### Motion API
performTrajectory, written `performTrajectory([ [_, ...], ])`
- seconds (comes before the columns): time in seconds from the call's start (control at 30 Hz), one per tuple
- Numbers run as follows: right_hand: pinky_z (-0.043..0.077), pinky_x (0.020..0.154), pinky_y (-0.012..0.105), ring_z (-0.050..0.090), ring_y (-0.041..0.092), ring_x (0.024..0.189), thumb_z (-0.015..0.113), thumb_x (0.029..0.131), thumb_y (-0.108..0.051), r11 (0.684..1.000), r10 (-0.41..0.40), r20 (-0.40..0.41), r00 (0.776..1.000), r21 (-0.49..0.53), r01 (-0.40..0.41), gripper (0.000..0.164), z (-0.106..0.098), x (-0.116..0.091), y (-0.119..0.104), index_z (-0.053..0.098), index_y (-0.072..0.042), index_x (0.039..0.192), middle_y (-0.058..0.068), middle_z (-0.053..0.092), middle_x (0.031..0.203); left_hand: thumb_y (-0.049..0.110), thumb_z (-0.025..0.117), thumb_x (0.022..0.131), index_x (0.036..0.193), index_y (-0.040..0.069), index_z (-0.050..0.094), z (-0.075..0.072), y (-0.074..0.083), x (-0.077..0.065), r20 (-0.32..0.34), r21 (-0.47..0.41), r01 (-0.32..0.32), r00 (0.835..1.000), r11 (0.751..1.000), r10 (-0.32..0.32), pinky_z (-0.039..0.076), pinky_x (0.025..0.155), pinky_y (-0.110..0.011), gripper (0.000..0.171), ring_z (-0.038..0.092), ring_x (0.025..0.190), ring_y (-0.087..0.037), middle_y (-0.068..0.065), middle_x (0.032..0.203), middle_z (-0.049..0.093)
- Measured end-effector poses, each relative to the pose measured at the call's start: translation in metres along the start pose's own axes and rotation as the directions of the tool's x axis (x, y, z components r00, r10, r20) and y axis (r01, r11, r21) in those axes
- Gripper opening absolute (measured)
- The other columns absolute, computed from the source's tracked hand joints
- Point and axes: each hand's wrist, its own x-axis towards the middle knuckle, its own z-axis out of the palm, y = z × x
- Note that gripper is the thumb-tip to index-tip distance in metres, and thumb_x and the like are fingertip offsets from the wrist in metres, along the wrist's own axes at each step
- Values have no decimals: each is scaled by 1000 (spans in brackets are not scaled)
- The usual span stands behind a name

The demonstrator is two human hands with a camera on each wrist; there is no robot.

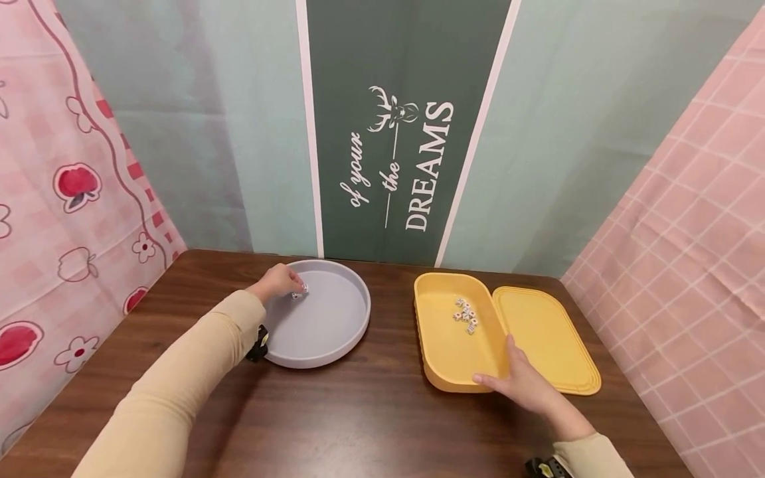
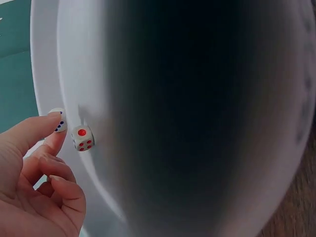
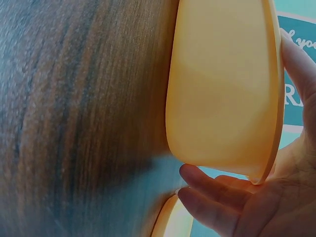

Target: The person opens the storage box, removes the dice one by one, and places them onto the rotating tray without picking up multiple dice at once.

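Observation:
My left hand (image 1: 279, 281) is over the left part of a round grey tray (image 1: 325, 318). Its thumb and index finger pinch a white die (image 2: 60, 121) with blue pips. A second die (image 2: 83, 138), red pips showing, sits in the tray right beside those fingertips. On the right, my right hand (image 1: 528, 386) grips the near right corner of a yellow box (image 1: 445, 355), thumb at the near rim and fingers along the right wall. Several white dice (image 1: 465, 315) lie in a loose cluster on the box's floor.
A flat yellow lid (image 1: 540, 338) lies on the dark wooden table (image 1: 335, 425), close against the box's right side. A green printed cloth (image 1: 394, 245) hangs behind the table, with pink patterned cloths at both sides.

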Motion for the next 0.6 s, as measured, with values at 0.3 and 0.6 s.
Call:
performTrajectory([
  [0.3, 13, 103, 60, 6, 53, 131, 72, 80, -40, 1000, 21, 11, 1000, 7, -21, 116, 2, -2, 1, -10, 21, 136, 45, 1, 140, 12, 70, 80, 86, 0, 69, 10, -7, -1, 19, 45, 2, 1000, 999, -3, 42, 59, -26, 14, 52, 67, -15, -3, 74, 61],
  [0.6, 15, 103, 59, 8, 53, 131, 71, 80, -41, 1000, 2, 1, 1000, -2, -2, 116, 0, 1, 1, -8, 21, 136, 45, 2, 140, 11, 70, 79, 90, -1, 69, 9, -6, -3, -2, 47, 5, 1000, 999, -5, 43, 62, -27, 16, 53, 71, -16, -5, 78, 63],
])
